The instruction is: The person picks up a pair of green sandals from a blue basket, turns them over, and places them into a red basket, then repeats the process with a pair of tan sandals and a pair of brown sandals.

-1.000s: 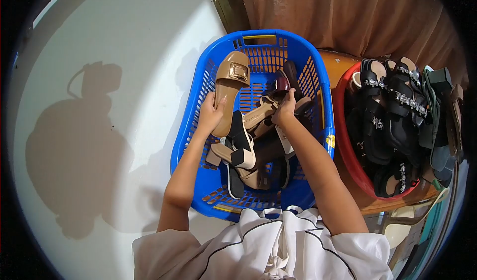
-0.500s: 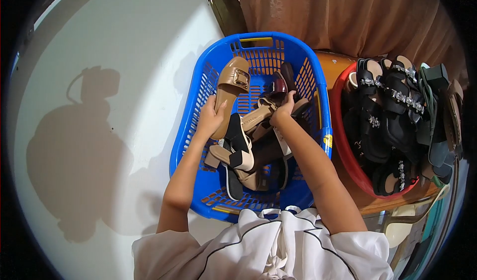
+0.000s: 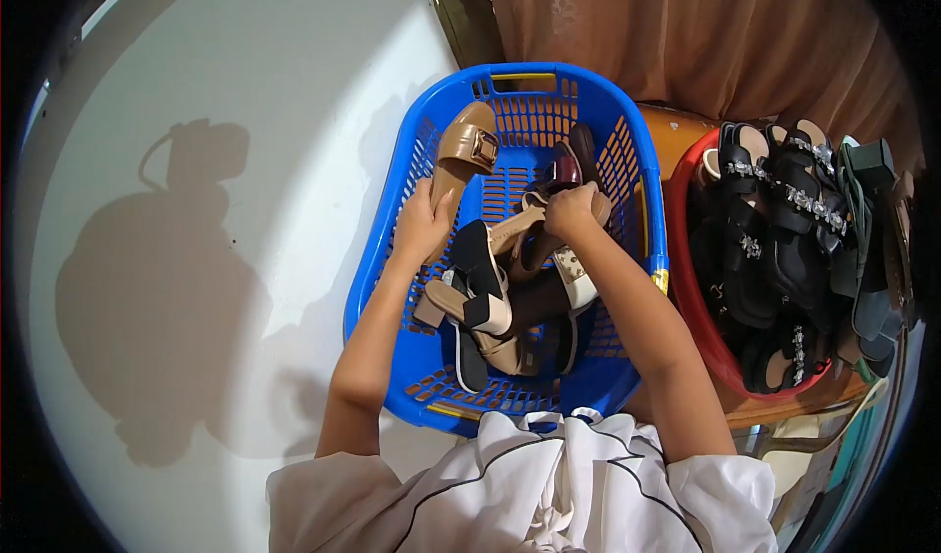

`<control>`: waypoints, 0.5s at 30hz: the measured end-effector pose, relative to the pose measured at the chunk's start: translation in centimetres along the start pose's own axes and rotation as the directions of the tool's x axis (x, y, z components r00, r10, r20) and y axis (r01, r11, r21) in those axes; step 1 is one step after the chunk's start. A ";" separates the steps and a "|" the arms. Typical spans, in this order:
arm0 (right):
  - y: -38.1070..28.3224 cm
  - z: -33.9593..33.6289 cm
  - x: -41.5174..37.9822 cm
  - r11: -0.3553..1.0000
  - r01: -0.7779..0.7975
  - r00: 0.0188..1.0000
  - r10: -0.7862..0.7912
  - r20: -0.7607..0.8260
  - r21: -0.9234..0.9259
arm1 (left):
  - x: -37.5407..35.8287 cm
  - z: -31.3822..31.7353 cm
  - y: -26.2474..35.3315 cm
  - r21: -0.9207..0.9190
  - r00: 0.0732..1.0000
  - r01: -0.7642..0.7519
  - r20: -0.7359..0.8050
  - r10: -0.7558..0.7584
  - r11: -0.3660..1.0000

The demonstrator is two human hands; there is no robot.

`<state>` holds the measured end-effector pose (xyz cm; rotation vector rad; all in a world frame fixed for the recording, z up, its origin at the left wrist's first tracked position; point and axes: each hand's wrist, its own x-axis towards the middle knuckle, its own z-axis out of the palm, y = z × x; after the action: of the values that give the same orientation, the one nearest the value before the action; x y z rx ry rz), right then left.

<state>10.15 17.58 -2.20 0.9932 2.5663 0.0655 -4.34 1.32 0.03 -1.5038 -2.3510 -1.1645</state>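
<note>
My left hand (image 3: 423, 225) grips a tan slide sandal (image 3: 457, 151) with a square buckle by its heel end, holding it toe-up against the left side of the blue laundry basket (image 3: 377, 259). Over the pile in the basket, my right hand (image 3: 573, 212) has its fingers curled round a sandal, most of which it hides. Beside that hand lie a beige strapped sandal (image 3: 515, 229) and a dark red shoe (image 3: 566, 167). Below are a black-and-cream block-heeled sandal (image 3: 482, 264), a tan heeled sandal (image 3: 449, 301) and a black-soled one (image 3: 470, 362).
To the right, a red tub (image 3: 676, 259) full of black sandals with jewelled straps (image 3: 809, 200) stands on a wooden surface (image 3: 676, 126). Grey-green heeled shoes (image 3: 867, 175) crowd its right side. A brown curtain (image 3: 647, 33) hangs behind; a white wall (image 3: 274, 92) is at left.
My right hand has curled its fingers over a sandal and shifted it slightly. My left hand still holds the tan slide, now turned a little. The whole view has shifted slightly.
</note>
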 end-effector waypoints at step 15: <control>5.4 -2.9 -1.2 0.385 0.132 0.918 0.301 -0.259 0.913 | 1.1 0.4 -3.0 -0.610 0.944 0.272 0.019 -0.330 0.744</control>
<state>13.29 21.10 1.83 1.6032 2.8368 -1.4940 -7.24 1.68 -1.37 -1.1642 -2.3301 -2.1906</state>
